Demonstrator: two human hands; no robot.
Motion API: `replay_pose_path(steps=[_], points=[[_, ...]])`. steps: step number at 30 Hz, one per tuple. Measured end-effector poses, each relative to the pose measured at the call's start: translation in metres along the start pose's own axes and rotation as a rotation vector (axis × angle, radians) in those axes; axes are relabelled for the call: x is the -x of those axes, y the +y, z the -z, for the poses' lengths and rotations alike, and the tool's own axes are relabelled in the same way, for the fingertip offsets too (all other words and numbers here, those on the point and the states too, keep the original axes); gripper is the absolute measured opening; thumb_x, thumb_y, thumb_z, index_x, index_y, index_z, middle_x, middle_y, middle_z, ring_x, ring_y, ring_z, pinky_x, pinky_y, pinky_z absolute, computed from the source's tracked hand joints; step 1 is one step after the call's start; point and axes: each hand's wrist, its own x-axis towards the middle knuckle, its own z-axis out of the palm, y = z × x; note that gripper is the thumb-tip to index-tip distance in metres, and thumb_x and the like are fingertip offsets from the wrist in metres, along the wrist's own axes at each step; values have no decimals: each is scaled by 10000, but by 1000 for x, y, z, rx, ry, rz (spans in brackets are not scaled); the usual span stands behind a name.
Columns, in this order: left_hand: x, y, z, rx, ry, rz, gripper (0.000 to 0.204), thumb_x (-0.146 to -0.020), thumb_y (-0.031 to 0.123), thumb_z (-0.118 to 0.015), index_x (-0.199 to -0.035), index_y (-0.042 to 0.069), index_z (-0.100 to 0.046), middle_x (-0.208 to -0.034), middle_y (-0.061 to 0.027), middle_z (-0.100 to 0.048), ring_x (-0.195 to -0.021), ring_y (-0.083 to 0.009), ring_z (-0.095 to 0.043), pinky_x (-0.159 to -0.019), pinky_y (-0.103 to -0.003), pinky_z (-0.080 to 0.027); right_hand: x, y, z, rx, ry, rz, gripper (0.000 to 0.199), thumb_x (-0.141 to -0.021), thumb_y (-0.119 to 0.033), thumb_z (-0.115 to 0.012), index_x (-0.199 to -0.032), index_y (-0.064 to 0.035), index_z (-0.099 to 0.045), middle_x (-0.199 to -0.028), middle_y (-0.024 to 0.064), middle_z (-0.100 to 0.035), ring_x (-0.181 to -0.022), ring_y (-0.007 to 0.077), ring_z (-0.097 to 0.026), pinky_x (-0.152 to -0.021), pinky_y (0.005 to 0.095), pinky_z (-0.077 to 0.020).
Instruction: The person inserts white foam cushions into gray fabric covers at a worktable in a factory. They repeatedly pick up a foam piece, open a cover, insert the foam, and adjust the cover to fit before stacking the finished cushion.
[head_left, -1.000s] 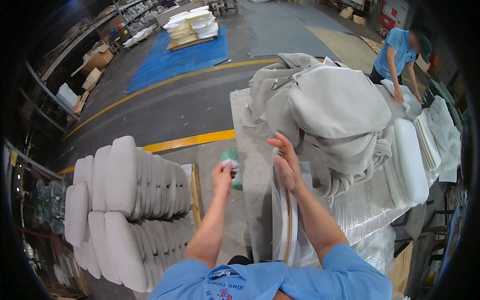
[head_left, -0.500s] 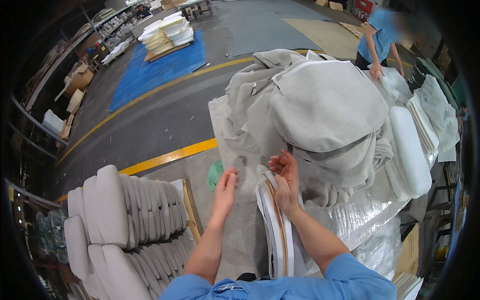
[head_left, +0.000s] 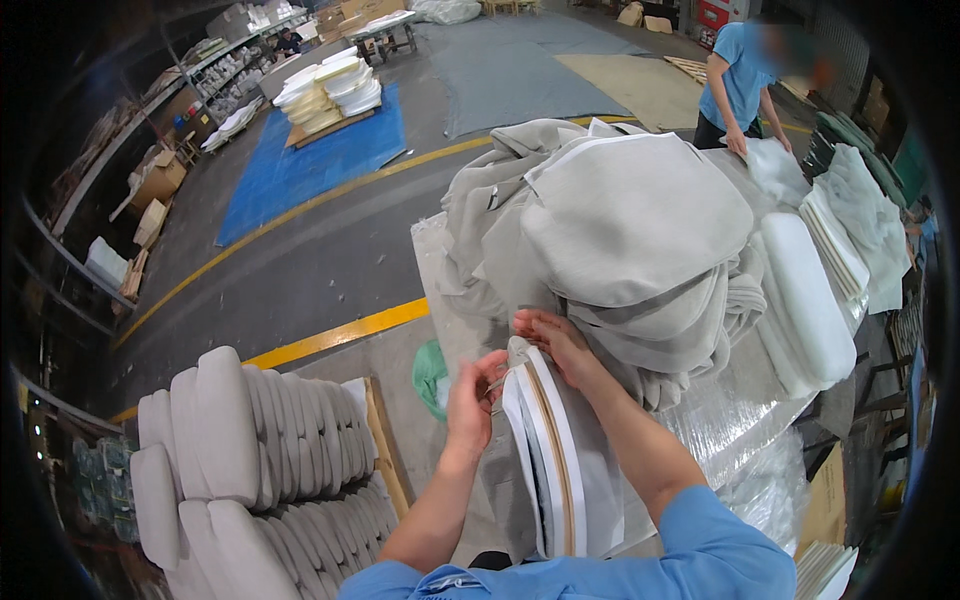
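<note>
Flanking a Cushion (head_left: 585, 480) by the Bench's (head_left: 690, 430) Left Edge

Having the cushion upright on its narrow side near the bench's left edge, with its zip (head_left: 553, 430) on top. Curling the left grip (head_left: 470, 405) narrow at its far end; not being able to tell if pinching anything. Bending the right grip (head_left: 560, 345) loosely wide along its right side. Facing heaped covers (head_left: 640, 220), having padding (head_left: 810, 310) towards the right edge and stacked cushions (head_left: 260, 430) beyond the left.
</note>
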Motion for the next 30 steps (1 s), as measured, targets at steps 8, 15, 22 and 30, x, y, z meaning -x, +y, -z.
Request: replay_pose_path(steps=[8,15,22,30], points=[[-85,-38,1,17,52,44,850,-1078,728,-285,-1698,148,-237,-1653,-156,-382,-1459,-278,-445,-1217,-414,-335,-68,-6,-24,128,-115,-114,834,-1070,-727,-294,-1530,-73,-533,-1383,188,-619,-1183,233,-609,-1002,370,-472],[-101,-57,-31,287,-173,-87,889,-1090,703,-284,-1696,60,-186,-1647,-124,-390,-1493,-240,-406,-1230,-377,-325,-78,34,-17,129,8,33,931,-1034,-811,-220,-1581,-105,-481,-1393,123,-580,-1194,167,-512,-1064,321,-404],[-104,-53,-23,185,-110,-160,869,-1101,681,-278,-1698,58,-179,-1730,-124,-271,-1596,-247,-253,-1295,-374,-198,-66,56,-23,184,21,292,979,-1023,-821,-230,-1577,-49,-468,-1327,79,-587,-1061,150,-549,-986,305,-436],[-106,-19,-60,-83,-20,38,825,-1111,672,-262,-1641,46,-342,-1613,-152,-442,-1496,-260,-400,-1254,-394,-273,-59,53,18,162,8,567,770,-1110,-640,-359,-1438,20,-583,-1371,86,-613,-1143,170,-582,-1053,335,-437]])
